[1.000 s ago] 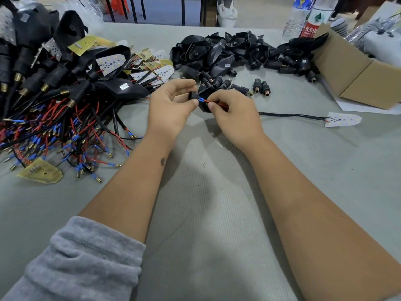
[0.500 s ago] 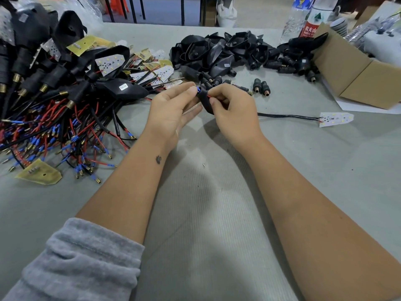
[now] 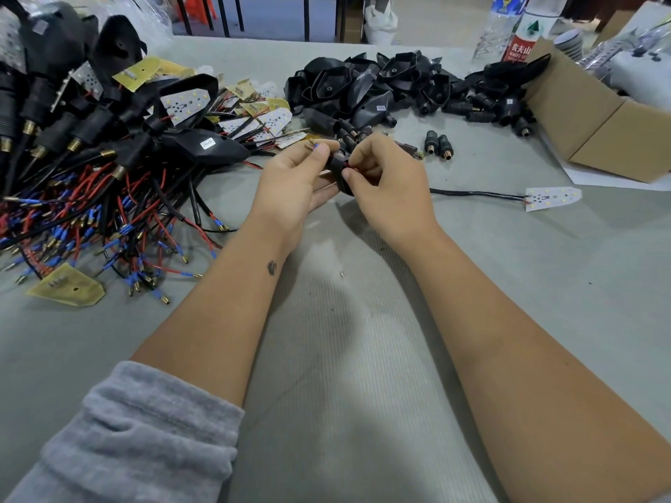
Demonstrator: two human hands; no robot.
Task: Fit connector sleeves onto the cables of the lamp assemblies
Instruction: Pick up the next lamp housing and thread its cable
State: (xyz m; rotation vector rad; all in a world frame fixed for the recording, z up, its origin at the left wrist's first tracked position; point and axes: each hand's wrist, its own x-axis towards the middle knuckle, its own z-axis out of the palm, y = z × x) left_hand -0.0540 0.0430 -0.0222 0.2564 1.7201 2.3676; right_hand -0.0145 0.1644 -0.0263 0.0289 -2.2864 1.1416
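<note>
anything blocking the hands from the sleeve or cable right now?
Nothing visible. The left hand pinches the blue-tipped wire end, and the right hand grips the black connector sleeve with the red wire.

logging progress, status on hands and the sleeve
Left hand pinches blue-tipped wire end. Right hand pinches red wire at black sleeve. Nothing in the way.

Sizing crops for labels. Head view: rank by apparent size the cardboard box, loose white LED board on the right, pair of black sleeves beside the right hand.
1. cardboard box
2. white LED board
3. pair of black sleeves
The box lies farther away and is partly cut off, yet plainly looks largest.
</note>
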